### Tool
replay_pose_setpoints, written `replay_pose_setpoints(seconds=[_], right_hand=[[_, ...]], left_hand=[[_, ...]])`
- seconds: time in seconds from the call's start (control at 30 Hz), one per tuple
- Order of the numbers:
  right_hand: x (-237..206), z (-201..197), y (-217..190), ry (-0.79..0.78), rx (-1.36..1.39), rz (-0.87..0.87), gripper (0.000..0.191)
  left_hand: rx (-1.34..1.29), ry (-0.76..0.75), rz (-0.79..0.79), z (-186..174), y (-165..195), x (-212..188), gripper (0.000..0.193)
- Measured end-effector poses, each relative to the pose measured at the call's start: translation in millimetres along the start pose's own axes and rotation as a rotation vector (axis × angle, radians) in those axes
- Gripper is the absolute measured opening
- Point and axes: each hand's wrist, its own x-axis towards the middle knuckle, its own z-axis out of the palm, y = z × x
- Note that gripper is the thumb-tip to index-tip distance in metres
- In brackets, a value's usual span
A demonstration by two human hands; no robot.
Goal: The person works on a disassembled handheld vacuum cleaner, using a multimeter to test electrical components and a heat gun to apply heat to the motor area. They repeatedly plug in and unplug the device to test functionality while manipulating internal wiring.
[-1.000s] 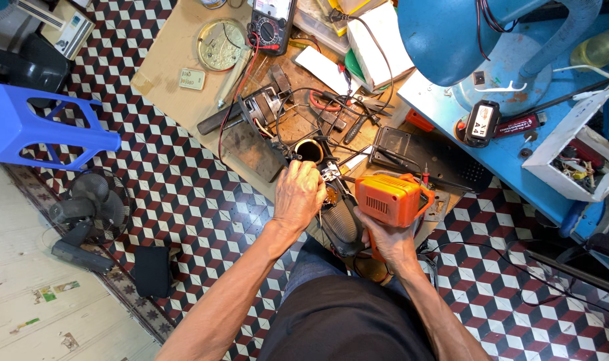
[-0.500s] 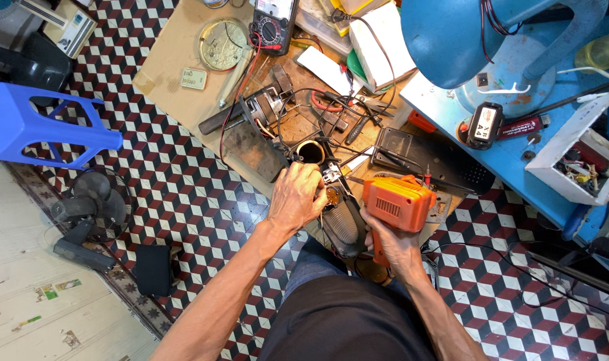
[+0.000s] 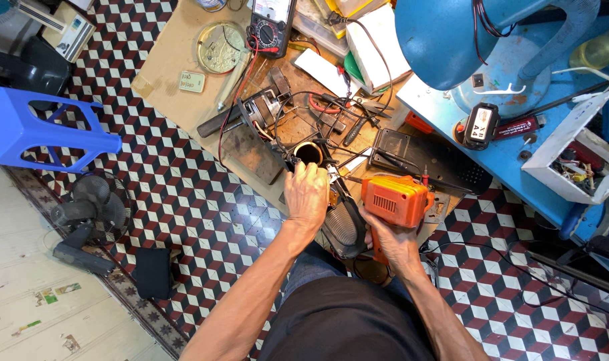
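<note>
My right hand grips the handle of an orange gun-shaped power tool, holding it over the near edge of the wooden work board. My left hand rests closed over a small metal part just below a black cylindrical housing with a round open top. A dark oval mesh-covered part lies between my two hands. Whether the tool's tip touches the part is hidden by my left hand.
On the board lie a small motor, an analogue meter with red lead, a round metal dish, pliers and wires. A blue stand is at right, a blue plastic stool and a small fan at left on the chequered floor.
The orange tool and my right hand have shifted slightly toward my left hand. The left hand stays on the part by the cylinder.
</note>
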Motion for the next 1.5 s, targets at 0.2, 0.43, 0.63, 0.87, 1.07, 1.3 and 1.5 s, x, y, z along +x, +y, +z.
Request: replay_pose_setpoints(seconds=[0.2, 0.43, 0.63, 0.87, 1.07, 1.3, 1.5], right_hand=[[0, 0, -1, 0.002, -0.044, 0.012, 0.043], [2, -2, -1, -0.007, -0.064, 0.016, 0.045], [4, -4, 1, -0.034, -0.034, -0.004, 0.043], [4, -6, 2, -0.032, -0.05, -0.001, 0.042], [8, -9, 4, -0.035, -0.044, 0.005, 0.043], [8, -10, 5, -0.036, -0.047, 0.015, 0.044], [10, -11, 8, -0.042, -0.026, 0.019, 0.045]], left_hand=[[-0.037, 0.016, -0.033, -2, 0, 0, 0.011], [-0.113, 0.016, -0.075, -11, 7, 1, 0.01], [-0.184, 0.029, -0.124, -14, 9, -1, 0.01], [-0.18, -0.011, -0.135, -9, 7, -1, 0.011], [-0.141, 0.0, -0.094, -8, 7, 1, 0.01], [-0.207, -0.013, -0.128, -13, 10, 3, 0.009], [-0.255, -0.035, -0.159, -16, 12, 4, 0.01]])
